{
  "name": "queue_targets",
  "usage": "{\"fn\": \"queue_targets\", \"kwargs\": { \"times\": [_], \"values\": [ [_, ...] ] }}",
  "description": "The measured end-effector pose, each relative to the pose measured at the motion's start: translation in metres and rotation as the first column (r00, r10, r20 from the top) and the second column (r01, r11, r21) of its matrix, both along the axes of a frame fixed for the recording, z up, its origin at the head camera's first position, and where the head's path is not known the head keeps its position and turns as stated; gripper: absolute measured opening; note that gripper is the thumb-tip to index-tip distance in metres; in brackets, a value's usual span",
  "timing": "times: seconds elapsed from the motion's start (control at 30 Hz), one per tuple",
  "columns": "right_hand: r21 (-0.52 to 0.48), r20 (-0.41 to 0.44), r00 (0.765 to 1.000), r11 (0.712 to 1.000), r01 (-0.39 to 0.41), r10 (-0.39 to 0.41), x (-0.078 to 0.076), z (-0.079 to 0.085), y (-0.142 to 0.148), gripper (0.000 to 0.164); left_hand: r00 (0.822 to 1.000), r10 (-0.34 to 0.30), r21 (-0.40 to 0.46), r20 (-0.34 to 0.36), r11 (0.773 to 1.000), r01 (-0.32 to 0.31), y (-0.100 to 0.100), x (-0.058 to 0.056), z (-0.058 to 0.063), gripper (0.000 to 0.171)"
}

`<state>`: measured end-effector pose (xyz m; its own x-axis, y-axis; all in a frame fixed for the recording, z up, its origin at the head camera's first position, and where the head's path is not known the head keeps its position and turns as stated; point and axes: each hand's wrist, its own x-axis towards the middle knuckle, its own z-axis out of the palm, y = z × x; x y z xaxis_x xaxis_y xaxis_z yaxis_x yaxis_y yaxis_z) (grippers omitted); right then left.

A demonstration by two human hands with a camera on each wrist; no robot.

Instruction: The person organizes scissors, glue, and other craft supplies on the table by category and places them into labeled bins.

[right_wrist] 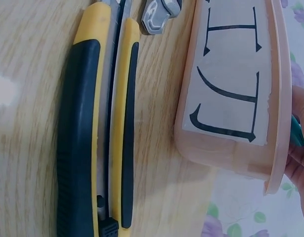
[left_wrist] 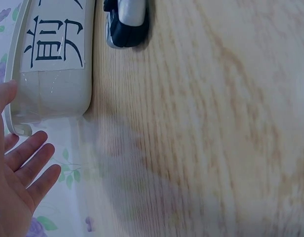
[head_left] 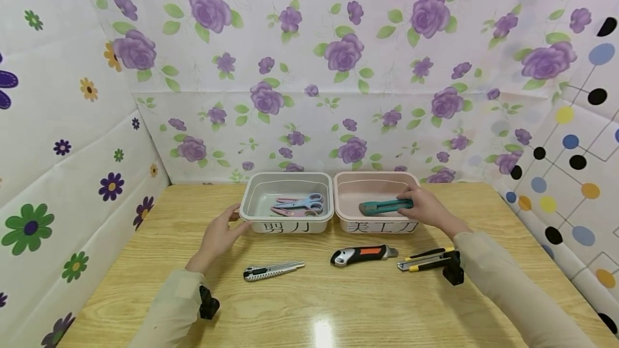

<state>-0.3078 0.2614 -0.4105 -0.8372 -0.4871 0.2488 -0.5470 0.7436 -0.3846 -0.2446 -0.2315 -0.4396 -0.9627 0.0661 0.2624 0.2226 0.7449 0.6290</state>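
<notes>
My right hand grips one end of a teal utility knife inside the pink bin. In the right wrist view, the bin's rim hides most of that knife. At the left, my left hand touches the near left corner of the white bin, its thumb at the rim and its other fingers loosely extended beside it. Inside the white bin lie blue-handled scissors and pink scissors.
On the wooden table, in front of the bins, lie a silver snap-off knife, a black-and-orange utility knife and a yellow-and-black cutter. Both bins carry printed character labels. Flowered cloth hangs behind; patterned cloth lines both sides.
</notes>
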Motion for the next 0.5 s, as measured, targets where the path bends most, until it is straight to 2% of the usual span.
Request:
{"fn": "queue_targets", "kwargs": {
  "times": [0.37,0.5],
  "values": [
    [0.038,-0.033,0.999,0.999,0.003,-0.002,-0.0032,0.0016,-0.0001,0.034,1.000,0.008,-0.009,0.003,1.000,-0.007,-0.0010,-0.0009,-0.0014,0.066],
    [0.052,-0.009,1.000,0.999,0.011,-0.011,-0.0026,0.0025,0.0007,0.035,1.000,0.005,-0.009,0.002,1.000,-0.005,-0.0010,-0.0009,-0.0015,0.066]
  ]
}}
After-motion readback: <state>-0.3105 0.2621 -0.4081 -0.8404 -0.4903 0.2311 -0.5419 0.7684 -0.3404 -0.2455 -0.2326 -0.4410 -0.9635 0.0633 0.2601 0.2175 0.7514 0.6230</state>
